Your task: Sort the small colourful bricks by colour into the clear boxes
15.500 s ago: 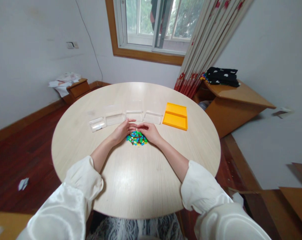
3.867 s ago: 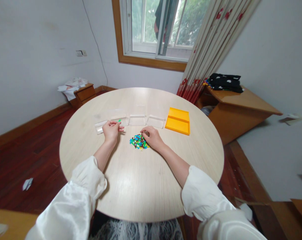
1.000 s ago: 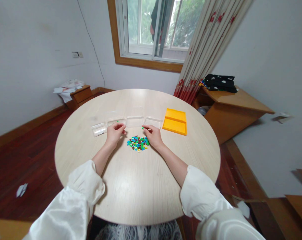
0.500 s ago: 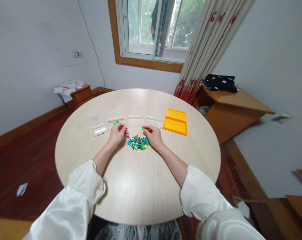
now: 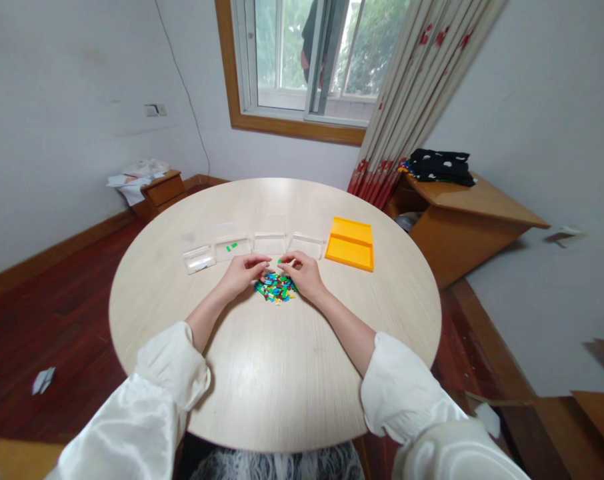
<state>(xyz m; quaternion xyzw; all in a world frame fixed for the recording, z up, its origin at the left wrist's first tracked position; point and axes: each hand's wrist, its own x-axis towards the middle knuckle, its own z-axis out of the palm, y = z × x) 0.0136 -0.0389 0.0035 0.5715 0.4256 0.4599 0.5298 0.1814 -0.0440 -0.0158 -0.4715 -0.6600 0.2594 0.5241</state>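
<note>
1. Nearest the camera, two white sleeves point(image 5: 168, 363) lead over the round table point(image 5: 272, 380) towards the pile of small coloured pieces point(image 5: 276, 289), which lies near the table's middle.
2. The left hand point(image 5: 245, 272) rests at the left of the pile. Its fingers are curled and its fingertips reach over the pile's far edge. Whether they pinch a piece is too small to tell.
3. The right hand point(image 5: 303, 273) rests at the right of the pile, its fingertips close to those of the left hand. Its thumb and forefinger are drawn together beside a green piece point(image 5: 280, 261), but I cannot tell whether it is gripped.
4. Just beyond the pile stands a row of four clear boxes point(image 5: 269, 243). The second from the left holds green pieces point(image 5: 231, 247).
5. Beyond and right of the pile, at the end of the row, lies an orange tray point(image 5: 351, 245).
6. Far beyond the pile are a window point(image 5: 302, 53) and a curtain point(image 5: 417, 87).
</note>
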